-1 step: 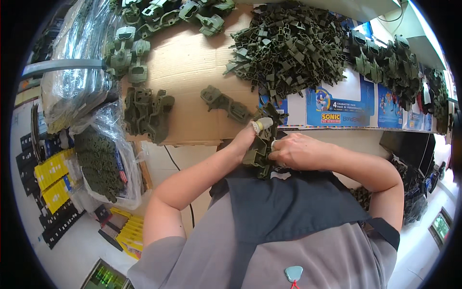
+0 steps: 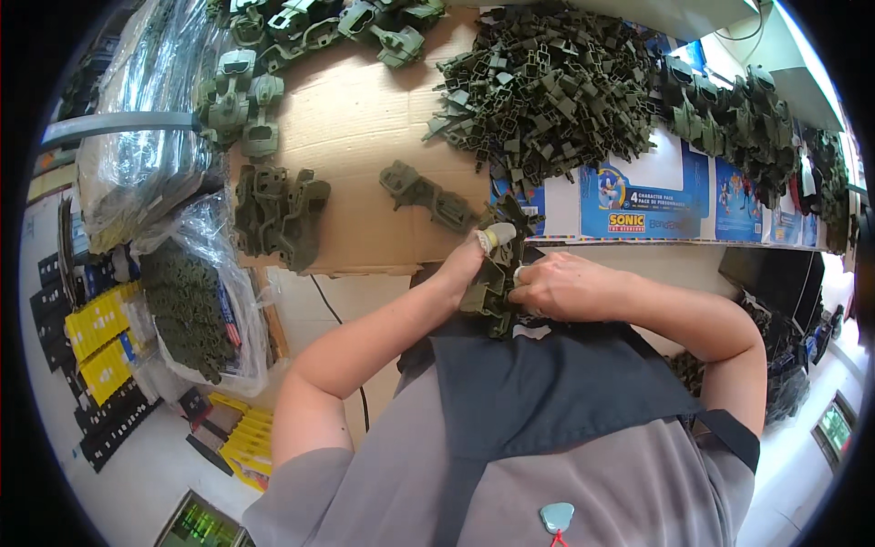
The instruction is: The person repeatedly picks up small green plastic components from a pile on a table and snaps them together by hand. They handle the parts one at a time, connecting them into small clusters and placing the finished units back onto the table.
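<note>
Just above my lap I hold an olive-green moulded plastic piece [image 2: 492, 290], shaped like a toy vehicle body, roughly upright. My left hand [image 2: 468, 259] is closed around its upper part, with pale coverings on the fingers. From the right, my right hand [image 2: 567, 286] pinches its side; the fingertips are partly hidden, so I cannot tell if they also hold a small part. A similar green piece [image 2: 427, 197] lies on the cardboard [image 2: 365, 118], close beyond my left hand.
A big heap of small dark green frames [image 2: 556, 91] covers the back right. Stacked green bodies [image 2: 278, 214] stand at the cardboard's left, with more along the back. Printed blue card [image 2: 647, 196] lines the right table edge. Plastic-wrapped stacks [image 2: 146, 118] and yellow strips [image 2: 100, 337] lie left.
</note>
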Demonstrator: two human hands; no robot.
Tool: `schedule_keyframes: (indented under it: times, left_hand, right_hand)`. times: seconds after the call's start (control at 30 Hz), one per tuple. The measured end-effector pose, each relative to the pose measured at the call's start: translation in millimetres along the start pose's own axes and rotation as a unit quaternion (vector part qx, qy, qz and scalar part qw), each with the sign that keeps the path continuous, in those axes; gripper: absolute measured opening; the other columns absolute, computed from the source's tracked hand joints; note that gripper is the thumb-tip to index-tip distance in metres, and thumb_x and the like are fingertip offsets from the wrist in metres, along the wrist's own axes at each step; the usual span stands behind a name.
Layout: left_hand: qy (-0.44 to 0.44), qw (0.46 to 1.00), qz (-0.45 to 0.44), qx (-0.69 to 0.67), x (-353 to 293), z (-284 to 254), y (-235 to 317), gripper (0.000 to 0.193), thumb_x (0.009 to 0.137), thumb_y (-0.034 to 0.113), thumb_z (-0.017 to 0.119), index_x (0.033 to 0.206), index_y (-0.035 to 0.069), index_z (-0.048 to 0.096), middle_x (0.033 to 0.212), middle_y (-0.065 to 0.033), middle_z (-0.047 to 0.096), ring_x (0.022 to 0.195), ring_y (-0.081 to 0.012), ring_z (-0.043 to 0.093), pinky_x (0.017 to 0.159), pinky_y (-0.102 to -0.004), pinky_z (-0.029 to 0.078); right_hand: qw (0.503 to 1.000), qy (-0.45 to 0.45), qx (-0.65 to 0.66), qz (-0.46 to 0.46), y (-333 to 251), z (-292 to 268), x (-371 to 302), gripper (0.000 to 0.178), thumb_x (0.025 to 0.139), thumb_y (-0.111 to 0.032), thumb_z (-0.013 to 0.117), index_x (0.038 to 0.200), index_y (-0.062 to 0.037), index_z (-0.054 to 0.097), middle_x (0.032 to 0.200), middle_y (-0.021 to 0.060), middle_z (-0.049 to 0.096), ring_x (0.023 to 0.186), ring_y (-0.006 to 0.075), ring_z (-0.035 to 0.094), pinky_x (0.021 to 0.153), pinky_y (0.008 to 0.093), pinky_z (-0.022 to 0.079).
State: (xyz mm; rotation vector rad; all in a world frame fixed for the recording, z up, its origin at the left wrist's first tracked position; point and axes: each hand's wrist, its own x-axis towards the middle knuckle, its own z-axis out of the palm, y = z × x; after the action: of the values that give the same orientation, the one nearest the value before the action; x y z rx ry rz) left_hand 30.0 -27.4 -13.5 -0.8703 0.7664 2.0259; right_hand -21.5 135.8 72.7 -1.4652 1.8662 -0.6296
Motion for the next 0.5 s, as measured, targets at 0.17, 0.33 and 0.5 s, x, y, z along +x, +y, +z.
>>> schedule_keyframes:
  times: [0.17,0.33,0.5]
  left_hand:
    - [0.047,0.998,0.041,0.006,-6.8,-3.4,-4.9,0.035,0.087,0.034,0.049,0.104,0.005,0.056,0.092,-0.0071,0.062,0.077,-0.016,0.062,0.067,-0.0302,0.053]
    - [0.049,0.984,0.137,-0.105,-23.1,-29.4,14.2,0.042,0.086,0.038,0.05,0.108,0.003,0.052,0.092,-0.0091,0.061,0.079,-0.0176,0.061,0.069,-0.0311,0.052]
    - [0.026,0.916,0.397,-0.053,-68.8,-78.3,59.0,0.043,0.09,0.038,0.043,0.122,0.009,0.042,0.109,-0.0039,0.054,0.098,-0.0194,0.054,0.084,-0.0351,0.046]
  right_hand:
    - [1.0,-0.023,0.003,0.002,0.5,7.8,4.7,0.013,0.067,-0.007,0.054,0.078,-0.0017,0.059,0.073,0.0124,0.057,0.069,0.0289,0.06,0.062,0.0376,0.049]
    - [0.99,0.031,0.135,0.031,7.6,-32.5,23.4,0.042,0.066,-0.004,0.059,0.107,-0.0078,0.056,0.088,0.016,0.059,0.082,0.0315,0.059,0.075,0.0374,0.048]
    - [0.937,0.309,-0.005,0.163,79.1,60.3,92.0,0.069,0.065,-0.007,0.061,0.129,-0.0154,0.036,0.114,0.023,0.046,0.098,0.0366,0.051,0.084,0.0402,0.042]
